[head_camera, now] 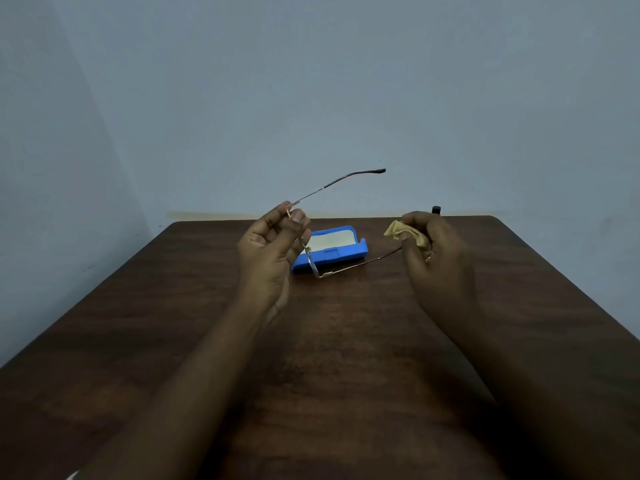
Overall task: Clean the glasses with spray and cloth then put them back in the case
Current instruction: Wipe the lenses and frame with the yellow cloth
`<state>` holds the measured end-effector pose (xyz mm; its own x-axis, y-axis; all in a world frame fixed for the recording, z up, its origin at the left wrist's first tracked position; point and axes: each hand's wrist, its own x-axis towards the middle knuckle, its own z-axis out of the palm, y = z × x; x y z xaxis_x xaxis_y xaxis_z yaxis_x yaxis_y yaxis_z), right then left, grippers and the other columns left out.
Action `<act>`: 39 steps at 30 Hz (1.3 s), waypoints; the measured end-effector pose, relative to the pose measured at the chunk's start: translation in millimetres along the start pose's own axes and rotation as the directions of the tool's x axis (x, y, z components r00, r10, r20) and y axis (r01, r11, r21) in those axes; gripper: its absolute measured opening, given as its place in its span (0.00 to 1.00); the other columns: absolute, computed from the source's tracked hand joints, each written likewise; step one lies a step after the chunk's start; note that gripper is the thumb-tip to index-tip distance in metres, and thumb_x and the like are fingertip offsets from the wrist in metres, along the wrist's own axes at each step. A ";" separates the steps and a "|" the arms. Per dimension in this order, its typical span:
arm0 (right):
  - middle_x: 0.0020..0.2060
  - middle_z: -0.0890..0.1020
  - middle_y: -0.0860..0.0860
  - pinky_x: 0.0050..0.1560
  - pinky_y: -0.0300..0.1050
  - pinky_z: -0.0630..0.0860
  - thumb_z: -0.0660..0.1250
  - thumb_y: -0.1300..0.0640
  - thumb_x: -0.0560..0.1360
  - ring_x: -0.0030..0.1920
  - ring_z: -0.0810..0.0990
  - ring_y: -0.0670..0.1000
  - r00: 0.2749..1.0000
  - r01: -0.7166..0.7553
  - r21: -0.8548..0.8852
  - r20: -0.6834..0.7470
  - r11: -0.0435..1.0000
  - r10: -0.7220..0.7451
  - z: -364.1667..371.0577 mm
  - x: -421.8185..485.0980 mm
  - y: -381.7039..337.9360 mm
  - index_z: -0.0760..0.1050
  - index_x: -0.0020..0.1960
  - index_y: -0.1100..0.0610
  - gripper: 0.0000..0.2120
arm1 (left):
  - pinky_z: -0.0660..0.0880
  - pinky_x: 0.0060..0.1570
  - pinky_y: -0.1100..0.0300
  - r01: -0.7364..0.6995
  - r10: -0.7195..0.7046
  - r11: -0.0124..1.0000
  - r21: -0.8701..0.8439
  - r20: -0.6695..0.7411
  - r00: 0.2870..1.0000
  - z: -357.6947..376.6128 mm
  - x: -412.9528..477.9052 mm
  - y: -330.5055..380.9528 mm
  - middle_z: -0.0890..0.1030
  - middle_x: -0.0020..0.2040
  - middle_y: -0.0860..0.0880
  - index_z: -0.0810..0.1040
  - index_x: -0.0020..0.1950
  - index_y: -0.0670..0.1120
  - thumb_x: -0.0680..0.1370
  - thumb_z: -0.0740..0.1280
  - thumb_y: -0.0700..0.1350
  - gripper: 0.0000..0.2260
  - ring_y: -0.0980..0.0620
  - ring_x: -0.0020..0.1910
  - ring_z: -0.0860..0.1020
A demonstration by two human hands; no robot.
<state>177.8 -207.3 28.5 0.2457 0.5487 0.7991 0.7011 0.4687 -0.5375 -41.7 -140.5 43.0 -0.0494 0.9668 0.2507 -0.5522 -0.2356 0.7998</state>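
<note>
Left hand [273,244], just left of open blue case [332,251] on counter [346,341], pinches glasses [360,263] at hinge, held above case. Right hand [436,251], right of case, fingers [415,220] curled round yellow cloth [410,235], lower side arm reaching into them. Best practice: steady frame near lens, wipe lightly, avoid bending side arms.

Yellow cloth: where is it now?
Head view: the crumpled yellow cloth is gripped in the right hand, above the dark wooden table, to the right of the open blue glasses case, beside a temple of the thin metal-framed glasses.
</note>
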 end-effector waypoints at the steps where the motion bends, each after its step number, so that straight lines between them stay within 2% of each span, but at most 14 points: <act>1: 0.52 0.83 0.50 0.54 0.51 0.78 0.67 0.67 0.80 0.53 0.81 0.51 0.995 0.100 -0.049 -0.022 0.994 -0.101 0.4 -1.1 -0.2 0.80 0.60 0.59 0.10 | 0.82 0.61 0.48 0.020 -0.020 1.000 -0.023 -0.006 1.000 -0.3 0.7 0.8 0.86 0.57 0.41 0.80 0.66 0.37 0.73 0.77 0.41 0.22 0.41 0.61 0.85; 3: 0.54 0.84 0.54 0.57 0.51 0.76 0.67 0.70 0.79 0.55 0.81 0.56 0.956 0.279 -0.149 -0.049 0.948 -0.289 -1.0 -2.3 -1.6 0.80 0.60 0.63 0.11 | 0.82 0.61 0.49 0.037 -0.037 0.999 -0.039 -0.020 0.999 -1.1 1.4 2.4 0.86 0.55 0.41 0.80 0.66 0.36 0.72 0.77 0.42 0.24 0.42 0.59 0.85; 5: 0.56 0.84 0.54 0.57 0.55 0.74 0.67 0.70 0.79 0.56 0.81 0.57 0.898 0.421 -0.227 -0.030 0.878 -0.438 -3.7 -2.9 -5.3 0.82 0.60 0.63 0.11 | 0.83 0.59 0.50 0.027 -0.028 1.000 -0.014 -0.021 0.999 -2.2 1.5 2.3 0.86 0.54 0.41 0.80 0.64 0.36 0.71 0.78 0.42 0.23 0.42 0.59 0.85; 9: 0.58 0.85 0.51 0.54 0.58 0.70 0.68 0.68 0.79 0.54 0.82 0.57 0.810 0.580 -0.297 0.108 0.758 -0.577 1.4 -7.8 -13.7 0.84 0.58 0.59 0.11 | 0.83 0.58 0.50 -0.010 0.009 0.998 0.060 0.020 1.000 -2.1 -2.2 -2.1 0.86 0.54 0.40 0.82 0.59 0.39 0.71 0.79 0.42 0.19 0.39 0.59 0.84; 14: 0.55 0.84 0.46 0.59 0.57 0.67 0.69 0.63 0.79 0.52 0.80 0.53 0.744 0.647 -0.248 0.411 0.722 -0.526 18.4 -14.2 -1.6 0.82 0.58 0.53 0.10 | 0.83 0.58 0.49 0.002 -0.005 0.997 0.074 0.045 0.999 3.2 -7.4 -4.6 0.86 0.51 0.41 0.82 0.57 0.38 0.69 0.79 0.43 0.19 0.40 0.55 0.85; 19: 0.56 0.84 0.45 0.61 0.58 0.69 0.67 0.61 0.79 0.55 0.80 0.52 0.709 0.602 -0.162 0.558 0.782 -0.431 20.5 -13.8 4.0 0.81 0.58 0.50 0.10 | 0.83 0.58 0.47 0.041 -0.045 0.994 0.100 0.039 0.998 5.3 -7.8 -6.1 0.87 0.48 0.42 0.83 0.57 0.37 0.71 0.78 0.41 0.17 0.41 0.51 0.86; 22: 0.55 0.84 0.46 0.61 0.58 0.69 0.69 0.59 0.78 0.56 0.81 0.52 0.668 0.573 -0.138 0.649 0.808 -0.363 18.3 -10.3 4.7 0.79 0.61 0.50 0.12 | 0.84 0.57 0.47 0.080 -0.084 0.988 0.131 0.021 0.996 5.3 -7.7 -7.5 0.87 0.46 0.41 0.83 0.54 0.38 0.74 0.78 0.39 0.11 0.40 0.50 0.86; 25: 0.52 0.84 0.47 0.60 0.57 0.70 0.66 0.59 0.79 0.55 0.81 0.53 0.651 0.554 -0.165 0.697 0.816 -0.300 15.9 -5.5 4.3 0.78 0.61 0.50 0.11 | 0.85 0.52 0.51 0.136 -0.138 0.984 0.117 0.012 0.990 5.5 -8.1 -5.4 0.86 0.46 0.40 0.83 0.53 0.37 0.73 0.79 0.42 0.13 0.40 0.50 0.86; 29: 0.50 0.84 0.46 0.56 0.57 0.71 0.65 0.60 0.79 0.53 0.81 0.53 0.656 0.591 -0.156 0.665 0.792 -0.358 12.2 -4.7 3.5 0.79 0.59 0.49 0.11 | 0.85 0.48 0.54 0.193 -0.196 0.974 0.121 0.011 0.981 6.6 -7.2 -1.4 0.86 0.49 0.39 0.82 0.51 0.39 0.70 0.78 0.48 0.17 0.41 0.51 0.86; 31: 0.51 0.84 0.46 0.52 0.57 0.72 0.66 0.62 0.79 0.51 0.81 0.54 0.665 0.622 -0.150 0.620 0.768 -0.417 11.2 -4.4 3.1 0.80 0.59 0.51 0.12 | 0.85 0.51 0.51 0.204 -0.210 0.968 0.144 0.027 0.977 5.7 -5.8 -0.1 0.87 0.54 0.38 0.82 0.53 0.39 0.76 0.75 0.51 0.15 0.40 0.52 0.87; 34: 0.51 0.85 0.51 0.45 0.56 0.74 0.66 0.66 0.79 0.47 0.81 0.57 0.688 0.650 -0.130 0.517 0.748 -0.509 8.2 -0.9 1.8 0.82 0.58 0.56 0.12 | 0.84 0.58 0.48 0.225 -0.235 0.965 0.135 0.062 0.970 4.1 -4.9 4.1 0.86 0.59 0.38 0.81 0.63 0.38 0.82 0.67 0.55 0.21 0.40 0.59 0.85; 36: 0.53 0.85 0.53 0.45 0.56 0.75 0.66 0.68 0.79 0.46 0.81 0.59 0.706 0.661 -0.132 0.441 0.738 -0.554 3.4 1.7 -0.9 0.82 0.59 0.59 0.12 | 0.81 0.63 0.46 0.224 -0.236 0.967 0.122 0.089 0.968 4.6 -5.5 6.6 0.85 0.62 0.39 0.78 0.67 0.38 0.83 0.66 0.55 0.22 0.41 0.63 0.84; 39: 0.55 0.85 0.54 0.47 0.55 0.75 0.67 0.70 0.80 0.47 0.82 0.59 0.752 0.641 -0.134 0.310 0.756 -0.582 -3.2 3.4 -7.4 0.83 0.59 0.61 0.11 | 0.78 0.68 0.44 0.229 -0.239 0.970 0.083 0.136 0.962 7.3 -9.3 8.8 0.84 0.63 0.38 0.75 0.71 0.39 0.81 0.66 0.54 0.25 0.42 0.63 0.84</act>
<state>175.6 -211.2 36.0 -0.4309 0.3548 0.8297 0.7773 0.6129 0.1417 -40.0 -152.3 51.7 0.1975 0.9724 0.1243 -0.4774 -0.0154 0.8786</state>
